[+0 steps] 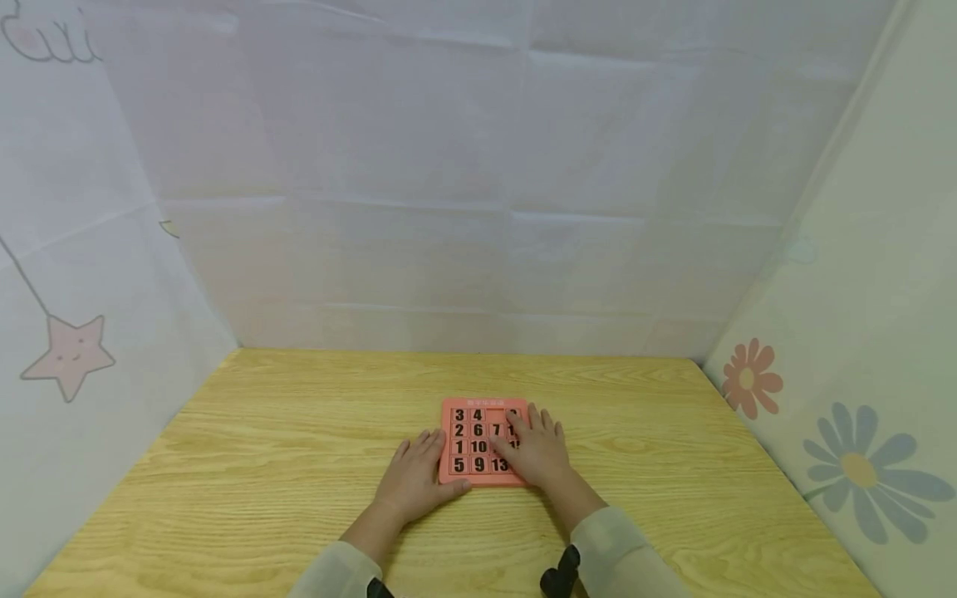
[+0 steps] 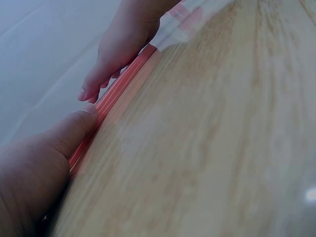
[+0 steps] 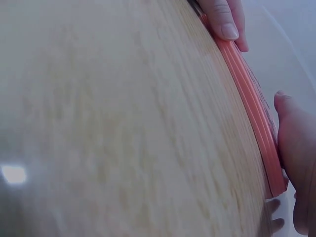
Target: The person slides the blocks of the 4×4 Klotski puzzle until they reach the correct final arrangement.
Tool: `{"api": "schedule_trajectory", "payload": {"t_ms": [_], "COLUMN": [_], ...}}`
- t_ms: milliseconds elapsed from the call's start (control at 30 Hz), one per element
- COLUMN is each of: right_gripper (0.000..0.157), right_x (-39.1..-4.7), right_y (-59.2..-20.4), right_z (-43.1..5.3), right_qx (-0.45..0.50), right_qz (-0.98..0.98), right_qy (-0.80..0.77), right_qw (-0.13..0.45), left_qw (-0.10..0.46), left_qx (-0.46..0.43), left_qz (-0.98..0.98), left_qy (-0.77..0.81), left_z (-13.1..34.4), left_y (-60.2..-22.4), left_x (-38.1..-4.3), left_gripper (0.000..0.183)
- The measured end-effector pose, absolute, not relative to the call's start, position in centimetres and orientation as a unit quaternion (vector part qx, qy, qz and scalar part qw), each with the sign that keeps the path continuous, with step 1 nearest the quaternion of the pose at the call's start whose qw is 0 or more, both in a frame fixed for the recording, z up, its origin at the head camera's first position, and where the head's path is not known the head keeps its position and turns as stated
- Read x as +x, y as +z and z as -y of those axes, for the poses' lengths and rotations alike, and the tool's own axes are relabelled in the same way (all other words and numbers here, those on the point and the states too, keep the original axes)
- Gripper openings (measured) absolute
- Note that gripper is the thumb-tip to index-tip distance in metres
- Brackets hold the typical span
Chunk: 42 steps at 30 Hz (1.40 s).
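A pink sliding number puzzle [image 1: 468, 439] lies flat on the wooden table, black numbers on its square tiles. The top row reads 3, 4, then a space without a tile; the right column is partly covered. My left hand [image 1: 414, 479] holds the puzzle's near left corner, fingers along the left side and thumb on the front edge. In the left wrist view, that thumb [image 2: 79, 126] touches the pink rim. Over the right part of the tiles lies my right hand [image 1: 540, 448], its fingers extended and spread. Whether its fingertips press a tile, I cannot tell.
The light wooden table [image 1: 299, 399] reaches back to a pale cloth wall [image 1: 449, 249]. Cloth panels with a printed star [image 1: 69, 355] on the left and printed flowers [image 1: 857, 471] on the right close in the sides.
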State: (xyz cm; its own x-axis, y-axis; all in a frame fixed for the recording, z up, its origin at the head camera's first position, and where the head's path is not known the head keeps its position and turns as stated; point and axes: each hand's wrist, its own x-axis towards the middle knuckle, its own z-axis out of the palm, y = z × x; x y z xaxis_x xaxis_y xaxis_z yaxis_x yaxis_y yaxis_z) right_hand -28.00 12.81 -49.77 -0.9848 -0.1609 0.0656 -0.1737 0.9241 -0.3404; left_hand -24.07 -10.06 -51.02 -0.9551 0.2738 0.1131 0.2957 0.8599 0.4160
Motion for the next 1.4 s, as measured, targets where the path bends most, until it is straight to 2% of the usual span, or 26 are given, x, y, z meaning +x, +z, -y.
{"api": "schedule_trajectory", "payload": {"t_ms": [733, 1400], "right_gripper": [0.066, 0.067], "right_x": [-28.0, -28.2], "right_y": [-49.2, -49.6], "right_z": [-9.1, -9.5], "right_qx": [0.123, 0.112], "right_qz": [0.978, 0.980], "right_qy": [0.170, 0.163], "right_qw": [0.006, 0.003], "left_qw": [0.027, 0.020], "left_qx": [-0.159, -0.151], "left_qz": [0.962, 0.963], "left_qy": [-0.219, -0.221], "left_z": [10.2, 10.2], "left_y": [-51.1, -51.1], "left_x": [-24.1, -24.1], "left_gripper": [0.099, 0.101]}}
